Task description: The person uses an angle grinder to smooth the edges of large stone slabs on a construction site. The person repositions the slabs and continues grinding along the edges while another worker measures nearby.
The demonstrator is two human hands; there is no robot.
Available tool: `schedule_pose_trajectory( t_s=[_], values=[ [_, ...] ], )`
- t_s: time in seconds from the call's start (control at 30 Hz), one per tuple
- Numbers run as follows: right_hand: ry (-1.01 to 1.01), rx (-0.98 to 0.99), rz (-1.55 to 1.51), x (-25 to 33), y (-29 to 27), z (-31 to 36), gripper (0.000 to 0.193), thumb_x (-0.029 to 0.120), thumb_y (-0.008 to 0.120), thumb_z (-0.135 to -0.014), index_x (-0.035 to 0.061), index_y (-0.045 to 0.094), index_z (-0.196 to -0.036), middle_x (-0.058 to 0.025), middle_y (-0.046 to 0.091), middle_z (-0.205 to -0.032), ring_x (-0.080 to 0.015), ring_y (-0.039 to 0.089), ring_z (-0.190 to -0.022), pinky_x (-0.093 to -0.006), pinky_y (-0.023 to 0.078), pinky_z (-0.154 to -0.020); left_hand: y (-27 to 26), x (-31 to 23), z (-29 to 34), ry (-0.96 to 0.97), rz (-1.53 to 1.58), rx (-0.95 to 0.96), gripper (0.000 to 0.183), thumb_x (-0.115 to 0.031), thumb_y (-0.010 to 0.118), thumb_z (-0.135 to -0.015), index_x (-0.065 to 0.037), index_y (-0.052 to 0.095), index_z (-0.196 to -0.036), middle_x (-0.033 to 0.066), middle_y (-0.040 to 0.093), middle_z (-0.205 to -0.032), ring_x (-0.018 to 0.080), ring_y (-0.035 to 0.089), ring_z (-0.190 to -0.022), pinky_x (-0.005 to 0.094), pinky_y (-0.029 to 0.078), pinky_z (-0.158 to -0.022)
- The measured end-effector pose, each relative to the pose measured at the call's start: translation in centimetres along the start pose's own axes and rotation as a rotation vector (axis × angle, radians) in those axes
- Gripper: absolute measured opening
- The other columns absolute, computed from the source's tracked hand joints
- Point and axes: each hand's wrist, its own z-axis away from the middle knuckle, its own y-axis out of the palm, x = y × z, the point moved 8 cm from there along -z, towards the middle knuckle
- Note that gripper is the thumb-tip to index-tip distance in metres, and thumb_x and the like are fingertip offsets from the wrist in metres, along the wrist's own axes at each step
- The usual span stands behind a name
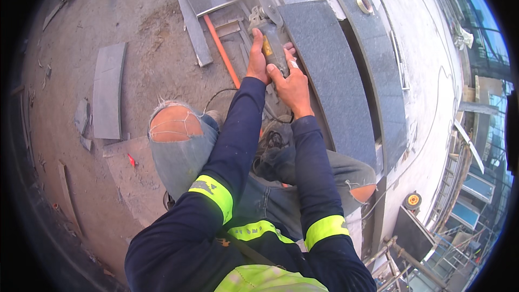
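1. The grinder (274, 54) has a yellow label (267, 48) on its body; any lettering there is too small to read.
2. The grinder sits in front of the person, its disc end pointing away, just beside the left edge of a long grey slab (327, 65). Whether the disc touches stone, I cannot tell.
3. The left hand (258, 59) has its grip wrapped around the grinder's left side, thumb along the body; the right hand (292, 84), a white wrapping on one finger, has its grip closed around the rear and right side.
4. A second slab (373, 59) lies beyond the first across a dark gap, with a roll of tape (365, 5) on it.
5. Left of the grinder, an orange bar (221, 51) slants toward the forearm, and a black cord (216, 94) curves near the bare knee.
6. A cut grey piece (110, 91) lies farther left on dusty brown ground (146, 70).
7. Scaffold poles (416, 267) stand at lower right.
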Motion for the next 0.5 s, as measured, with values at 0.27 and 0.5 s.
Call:
schedule_pose_trajectory(
  t_s=[0.27,0.5],
  values=[
    [-0.001,0.008,-0.065,1.1,-0.2,-0.7,0.074,0.043,0.076,-0.099,0.0064,0.057,-0.160,-0.0286,0.077,-0.130,-0.0386,0.075,-0.124,-0.0426,0.056,-0.106,-0.1,-0.6,-0.8,0.000,-0.020,-0.037,0.119,-0.093,0.042,-0.097,0.002,0.033,-0.168,0.0405,0.054,-0.151,0.0489,0.063,-0.136,0.0588,0.057,-0.109],
    [0.018,0.025,-0.065,1.7,-0.2,-1.0,0.073,0.043,0.075,-0.100,0.0078,0.057,-0.160,-0.0297,0.076,-0.130,-0.0399,0.075,-0.124,-0.0437,0.056,-0.106,0.0,-0.9,-1.2,0.002,-0.015,-0.037,0.119,-0.094,0.043,-0.097,0.002,0.034,-0.167,0.0400,0.054,-0.150,0.0492,0.063,-0.135,0.0591,0.058,-0.108]
  ],
)
